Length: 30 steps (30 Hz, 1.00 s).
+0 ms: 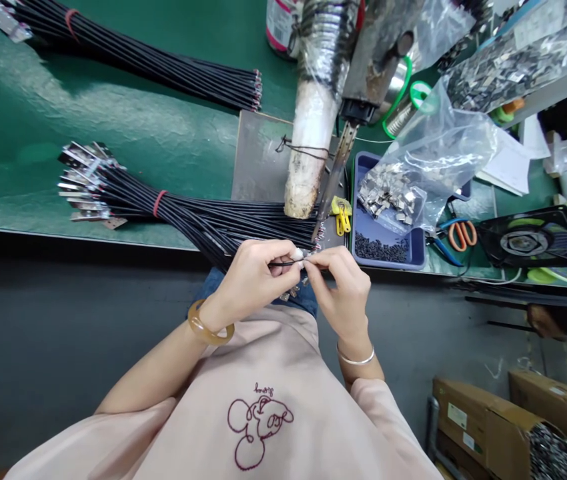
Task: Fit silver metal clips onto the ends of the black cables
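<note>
In the head view my left hand [262, 272] pinches a thin black cable [279, 264] at the bench's front edge. My right hand [339, 283] meets it there, thumb and forefinger pressed together at the cable's end; what sits between those fingertips is too small to make out. Just beyond lies a bundle of black cables [203, 212] tied with a red band [160, 203], metal pieces on its left ends. Above my fingers a soldering iron [336, 167] points down beside a white wrapped tube [308, 143]. Small metal parts [291, 292] show below my hands.
A second cable bundle [148, 57] lies farther back. Right of my hands stand a yellow clip [341, 217] and a blue tray [416, 259] with bagged metal parts and black bits. Farther right are orange-handled scissors [462, 235], a black fan [533, 241] and solder spools [403, 113].
</note>
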Motion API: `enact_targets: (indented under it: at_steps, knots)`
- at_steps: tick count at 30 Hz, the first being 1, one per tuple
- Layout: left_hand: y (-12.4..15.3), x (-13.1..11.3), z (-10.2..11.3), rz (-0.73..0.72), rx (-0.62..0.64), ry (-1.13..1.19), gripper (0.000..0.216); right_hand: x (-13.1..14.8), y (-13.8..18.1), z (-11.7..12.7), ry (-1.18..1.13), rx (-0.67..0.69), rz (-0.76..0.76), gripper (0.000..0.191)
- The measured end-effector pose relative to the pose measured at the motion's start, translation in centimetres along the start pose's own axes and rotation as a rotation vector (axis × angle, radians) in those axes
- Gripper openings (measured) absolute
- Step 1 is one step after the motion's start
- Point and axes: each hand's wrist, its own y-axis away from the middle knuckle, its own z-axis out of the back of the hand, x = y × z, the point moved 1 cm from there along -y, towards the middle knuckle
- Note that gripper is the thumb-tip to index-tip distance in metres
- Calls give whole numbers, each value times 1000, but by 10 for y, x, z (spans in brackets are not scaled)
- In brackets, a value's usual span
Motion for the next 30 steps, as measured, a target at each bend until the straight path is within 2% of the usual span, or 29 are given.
enact_targets:
  at_steps: [5, 7, 10, 11, 12, 14, 17, 20, 26, 28, 30]
  knots:
    - [0, 1, 8, 85, 121, 133, 14, -3, 3, -3, -239, 32, -174, 8]
    - [-1, 2, 12, 140, 187, 249, 12, -11, 4, 7, -273, -106, -259, 8]
    - [-3, 4, 13, 190, 255, 356, 13, -35, -5, 30, -20, -417, -315, 16]
    - [-4, 4, 13, 197, 263, 361, 13, -46, -11, 37, 88, -412, -324, 19]
    - [-5, 5, 12, 200, 264, 352, 14, -58, -18, 42, 188, -341, -332, 19]
    - [-7, 5, 11, 197, 260, 319, 15, -79, -33, 47, 317, -127, -343, 16]
    - [-8, 7, 9, 184, 252, 293, 15, -100, -52, 47, 359, 63, -347, 10]
    - [-9, 9, 8, 176, 206, 311, 13, -103, -60, 44, 397, 147, -333, 8]
    - [-9, 10, 3, 211, 54, 263, 9, -95, -48, 46, 443, 145, -332, 9]
    - [-9, 9, 0, 225, 24, 253, 10, -89, -41, 47, 409, 67, -347, 12]
    - [-8, 8, -2, 241, -4, 257, 10, -78, -33, 47, 292, -94, -387, 16]
